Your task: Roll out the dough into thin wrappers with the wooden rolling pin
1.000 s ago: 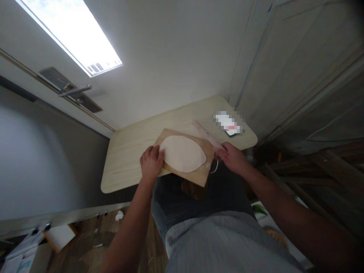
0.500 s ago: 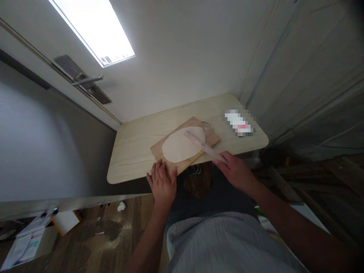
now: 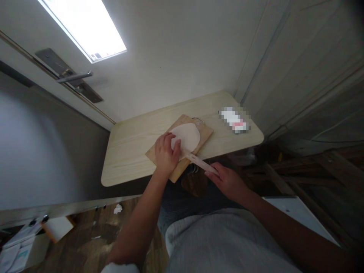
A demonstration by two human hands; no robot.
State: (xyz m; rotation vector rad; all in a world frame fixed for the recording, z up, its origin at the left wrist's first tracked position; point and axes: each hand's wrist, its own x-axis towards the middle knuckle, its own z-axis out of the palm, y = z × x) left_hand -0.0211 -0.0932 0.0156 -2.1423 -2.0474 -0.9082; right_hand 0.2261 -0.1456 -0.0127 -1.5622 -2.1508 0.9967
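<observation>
A flat, pale oval sheet, dough-like in look, lies on a wooden cutting board. My left hand rests over the left part of the sheet, its fingers slightly curved and the thumb apart from them. It hides that end of the sheet. In my right hand is the end of a slim pale tool with a long handle. The tool's far end meets the sheet's near edge, close to my left thumb; its exact kind is unclear.
The board sits on a light wooden table, its near corner jutting past the front edge. A blurred-out phone-like object lies at the right. Behind stands a door with a metal handle. Crumpled white paper is on the floor.
My left hand has moved from the board's near left edge up onto the sheet. My right hand has drawn the tool back toward me, from across the sheet to its near edge.
</observation>
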